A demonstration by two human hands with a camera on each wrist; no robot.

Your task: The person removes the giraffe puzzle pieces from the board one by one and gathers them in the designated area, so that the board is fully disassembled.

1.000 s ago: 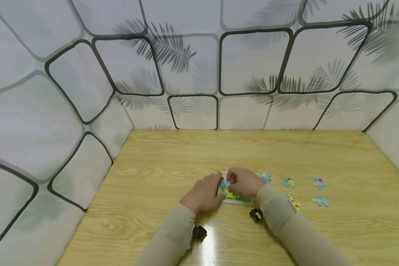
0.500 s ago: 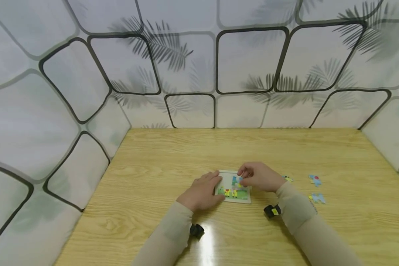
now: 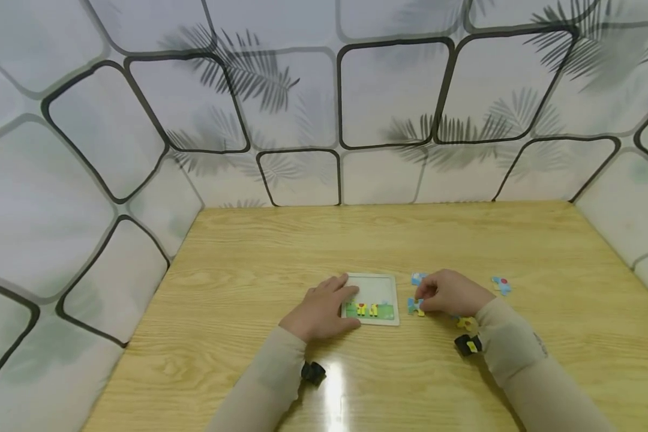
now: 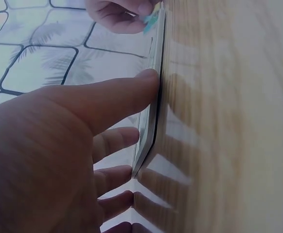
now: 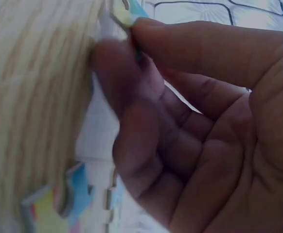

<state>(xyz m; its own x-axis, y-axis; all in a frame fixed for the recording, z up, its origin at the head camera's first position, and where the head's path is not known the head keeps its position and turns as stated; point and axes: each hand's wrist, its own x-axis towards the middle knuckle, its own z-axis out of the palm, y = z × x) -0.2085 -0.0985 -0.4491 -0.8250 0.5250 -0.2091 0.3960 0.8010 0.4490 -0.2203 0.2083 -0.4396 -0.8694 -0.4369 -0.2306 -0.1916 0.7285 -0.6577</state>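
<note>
A white-framed jigsaw tray [image 3: 375,282] lies on the table, with a green strip of fitted puzzle [image 3: 383,312] showing yellow figures along its near side. My left hand [image 3: 324,309] rests at the tray's left edge, its fingers fairly straight and its thumb against the near left corner. To the right of the tray, my right hand [image 3: 453,294] pinches a blue and yellow puzzle piece [image 3: 413,306] between thumb and fingertips, low over the table. In the right wrist view the piece [image 5: 123,13] shows at the thumb tip, partly hidden by the fingers.
A blue puzzle piece [image 3: 418,278] lies just behind the held one. Another blue piece with a red spot [image 3: 501,285] is farther right. A yellow piece [image 3: 466,324] lies beside the right wrist, partly covered by the sleeve. A patterned wall [image 3: 302,120] stands behind the table.
My right hand has moved right, from over the tray to the table beside it, with a puzzle piece. The tray's upper part now shows bare. The left hand stays at the tray's edge.
</note>
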